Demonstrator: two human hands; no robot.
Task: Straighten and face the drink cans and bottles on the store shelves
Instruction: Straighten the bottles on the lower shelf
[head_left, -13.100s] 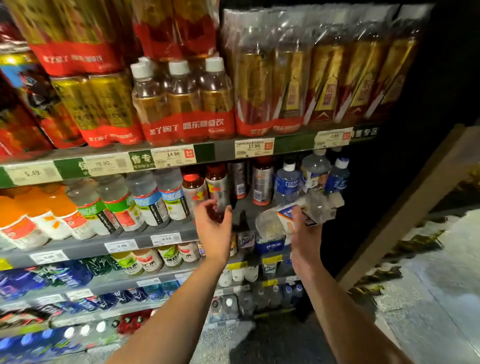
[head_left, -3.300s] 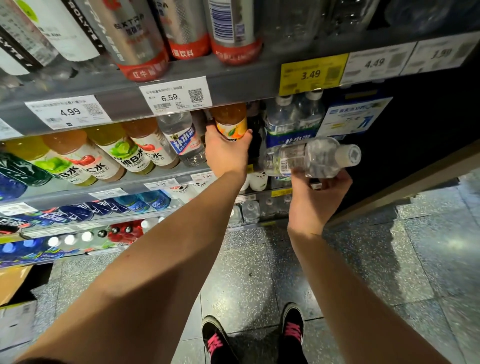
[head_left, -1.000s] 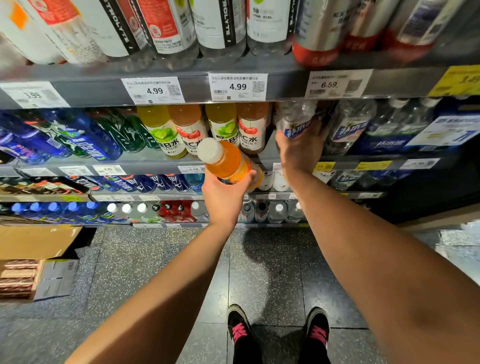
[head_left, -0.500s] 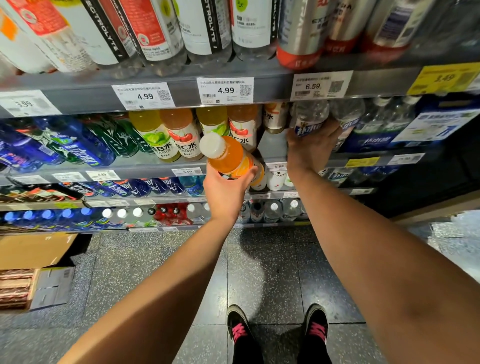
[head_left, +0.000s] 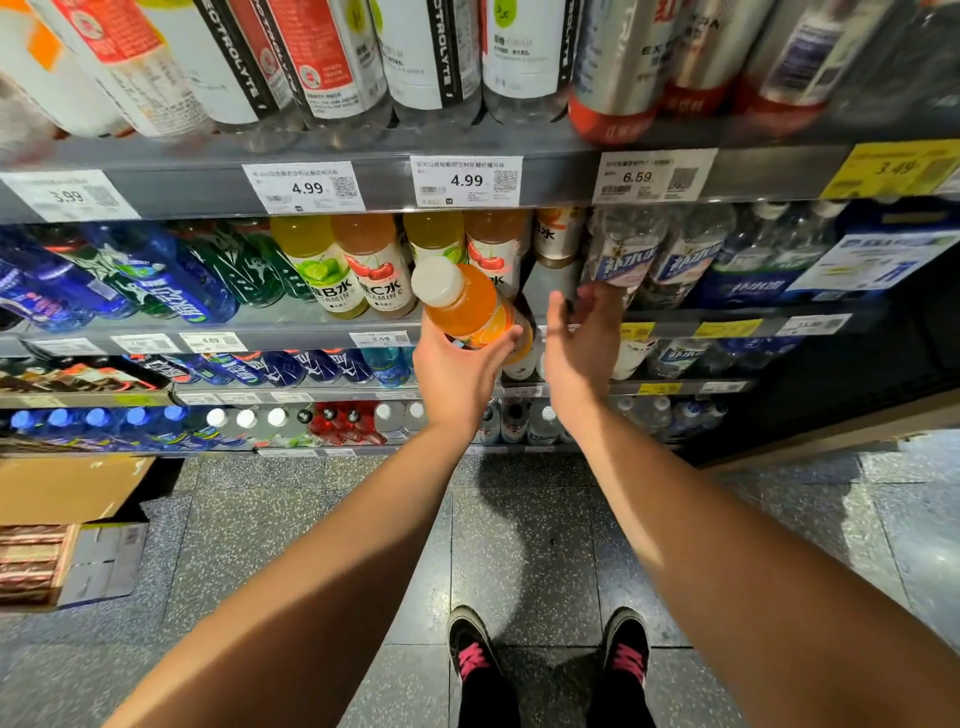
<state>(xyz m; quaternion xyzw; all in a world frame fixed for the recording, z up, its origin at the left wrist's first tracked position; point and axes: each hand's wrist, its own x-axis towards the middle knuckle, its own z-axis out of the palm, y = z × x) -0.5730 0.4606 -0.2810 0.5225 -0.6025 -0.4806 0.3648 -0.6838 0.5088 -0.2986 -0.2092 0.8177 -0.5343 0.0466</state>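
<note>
My left hand (head_left: 460, 371) grips an orange drink bottle (head_left: 467, 304) with a white cap, tilted with the cap towards me, in front of the middle shelf (head_left: 291, 325). My right hand (head_left: 582, 338) is beside it on the right, fingers spread and holding nothing, just below a clear bottle with a blue and white label (head_left: 623, 254). Behind the held bottle stand yellow and orange vitamin-water bottles (head_left: 363, 265) in a row. A gap (head_left: 545, 283) shows between that row and the clear bottles.
The upper shelf (head_left: 545, 171) carries electrolyte bottles (head_left: 415, 57) and silver cans (head_left: 618, 67) above price tags. Blue and green bottles (head_left: 156, 275) lie at the left. Lower shelves hold small bottles (head_left: 260, 418). A cardboard box (head_left: 62, 525) sits on the floor at left; my shoes (head_left: 550, 660) are below.
My right hand has let go of the clear bottle on the middle shelf and come back down beside the orange bottle, fingers apart. The left hand still holds the orange bottle.
</note>
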